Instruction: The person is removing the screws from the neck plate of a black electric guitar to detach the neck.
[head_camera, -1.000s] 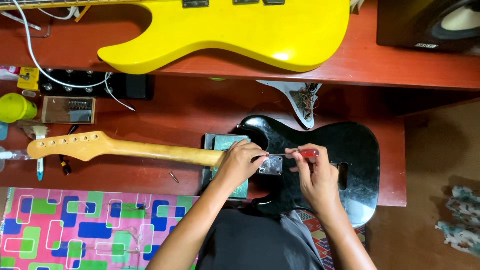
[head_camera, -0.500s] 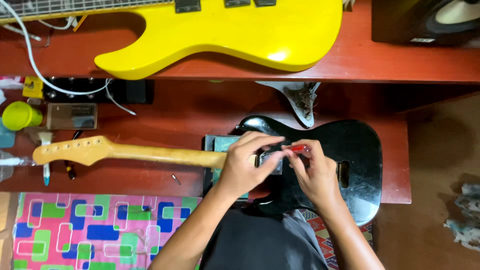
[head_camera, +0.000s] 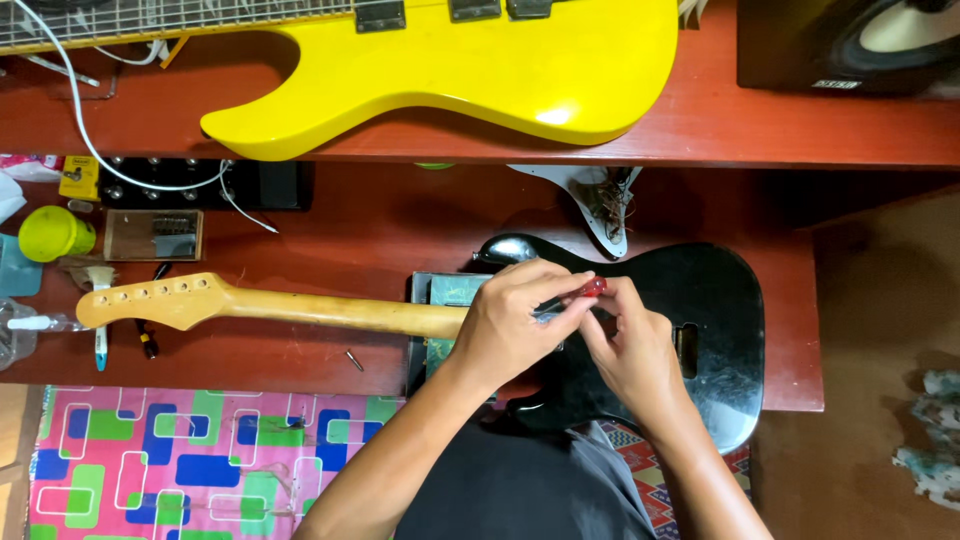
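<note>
On the red table (head_camera: 330, 230), hands (head_camera: 575, 335) grip a screwdriver (head_camera: 575, 296) over black guitar (head_camera: 715, 310)

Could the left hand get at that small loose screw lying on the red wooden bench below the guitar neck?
Probably yes: the small screw lies bare on the red wooden bench, nothing covering it, near the left hand.

Arms: both were bare to the elbow, no sleeves showing.
Hands: left hand (head_camera: 515, 325) and right hand (head_camera: 630, 350) wore no gloves.
Clothing: dark grey garment (head_camera: 520, 490) covered the lap.
</note>
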